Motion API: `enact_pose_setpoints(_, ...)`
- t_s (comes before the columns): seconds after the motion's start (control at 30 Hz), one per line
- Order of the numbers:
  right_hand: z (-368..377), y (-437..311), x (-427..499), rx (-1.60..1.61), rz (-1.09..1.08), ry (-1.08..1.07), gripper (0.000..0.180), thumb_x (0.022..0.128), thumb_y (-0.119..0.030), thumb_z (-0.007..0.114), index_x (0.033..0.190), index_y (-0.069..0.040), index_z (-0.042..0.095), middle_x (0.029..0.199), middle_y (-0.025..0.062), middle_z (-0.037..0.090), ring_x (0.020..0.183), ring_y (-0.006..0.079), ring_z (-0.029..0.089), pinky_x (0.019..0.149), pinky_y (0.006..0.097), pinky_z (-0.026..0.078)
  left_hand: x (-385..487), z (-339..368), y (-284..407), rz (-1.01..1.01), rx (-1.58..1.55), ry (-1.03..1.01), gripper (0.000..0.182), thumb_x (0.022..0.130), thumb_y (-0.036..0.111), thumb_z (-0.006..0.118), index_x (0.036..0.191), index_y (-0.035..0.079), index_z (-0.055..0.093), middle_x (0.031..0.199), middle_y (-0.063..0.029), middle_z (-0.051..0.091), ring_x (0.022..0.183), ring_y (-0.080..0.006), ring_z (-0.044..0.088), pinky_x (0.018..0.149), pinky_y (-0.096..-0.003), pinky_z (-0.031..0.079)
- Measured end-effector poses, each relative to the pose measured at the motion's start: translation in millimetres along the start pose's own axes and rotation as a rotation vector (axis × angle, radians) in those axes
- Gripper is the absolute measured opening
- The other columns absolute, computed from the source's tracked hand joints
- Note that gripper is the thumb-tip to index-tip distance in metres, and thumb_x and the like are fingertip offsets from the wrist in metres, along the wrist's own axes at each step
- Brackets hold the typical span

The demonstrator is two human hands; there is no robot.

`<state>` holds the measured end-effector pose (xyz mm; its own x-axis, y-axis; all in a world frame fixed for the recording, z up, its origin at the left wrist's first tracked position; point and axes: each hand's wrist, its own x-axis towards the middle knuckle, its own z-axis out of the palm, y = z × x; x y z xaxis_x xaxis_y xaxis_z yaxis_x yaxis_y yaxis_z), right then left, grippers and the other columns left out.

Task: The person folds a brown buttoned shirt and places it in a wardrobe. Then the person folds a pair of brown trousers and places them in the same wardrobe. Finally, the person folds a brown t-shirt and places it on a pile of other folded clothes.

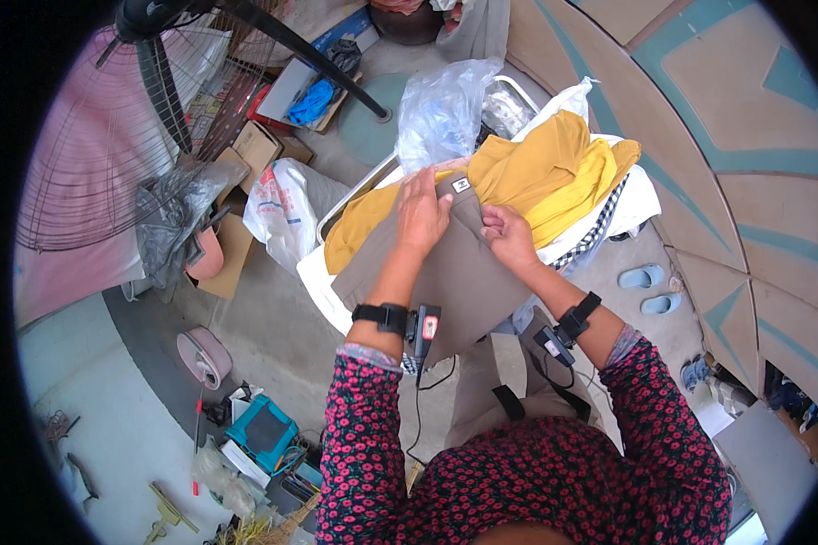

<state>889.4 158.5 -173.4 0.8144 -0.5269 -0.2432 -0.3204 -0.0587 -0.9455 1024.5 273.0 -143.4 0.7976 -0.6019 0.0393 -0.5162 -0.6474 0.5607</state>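
A grey-brown garment (463,286) with a small white label (461,184) near its top edge lies spread over a pile of clothes in front of me. My left hand (420,212) rests flat on its upper left part, palm down, thumb apart from the fingers. At the garment's upper right edge, my right hand (511,238) has its fingers curled and pinches the cloth; the fingertips are partly hidden. Mustard-yellow cloth (528,163) lies beneath and beyond both hands. Brighter yellow cloth (579,197) and black-and-white checked cloth (594,228) show at the right.
Clear plastic bags (443,109) sit behind the clothes. A fan (157,102) stands at the upper left, its round base (375,116) on the floor. Left are a white sack (286,211), a pink bin (201,347) and a teal case (262,432). Blue slippers (642,276) lie right.
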Motion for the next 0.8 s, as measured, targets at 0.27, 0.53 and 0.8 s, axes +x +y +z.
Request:
enact_pose_setpoints(0.27, 20.3, -24.5, 5.0, -0.262, -0.158, -0.026, 0.043, 0.070, -0.007, 0.069, 0.111, 0.002, 0.056, 0.104, 0.0167, 0.056, 0.091, 0.0282, 0.060, 0.080, 0.0339, 0.049, 8.4, -12.5, -5.1, -0.200, -0.201, -0.200, 0.019, 0.080, 0.018, 0.062, 0.081, -0.001, 0.063, 0.074, -0.0134, 0.063, 0.070, -0.0294, 0.061, 0.066, -0.0388, 0.046)
enact_pose_setpoints(0.53, 42.6, -5.6, 54.3, -0.280, 0.212, -0.211, 0.028, 0.075, -0.026, 0.067, 0.089, -0.002, 0.062, 0.075, 0.0187, 0.062, 0.077, 0.0348, 0.061, 0.072, 0.0408, 0.048, 1.6, -24.9, -7.2, -0.137, -0.380, 0.036, 0.024, 0.077, 0.010, 0.062, 0.098, -0.001, 0.058, 0.099, -0.0174, 0.059, 0.095, -0.0311, 0.056, 0.086, -0.0364, 0.043)
enact_pose_setpoints(0.8, 29.4, 38.7, 86.1, -0.663, 0.020, -0.186, 0.015, 0.074, -0.020, 0.064, 0.080, -0.006, 0.064, 0.078, 0.0156, 0.065, 0.075, 0.0326, 0.062, 0.070, 0.0385, 0.049, -168.0, -38.3, -60.4, -0.619, -0.586, 0.397, 0.034, 0.078, 0.003, 0.060, 0.111, -0.002, 0.053, 0.110, -0.0119, 0.052, 0.099, -0.0213, 0.052, 0.085, -0.0315, 0.044)
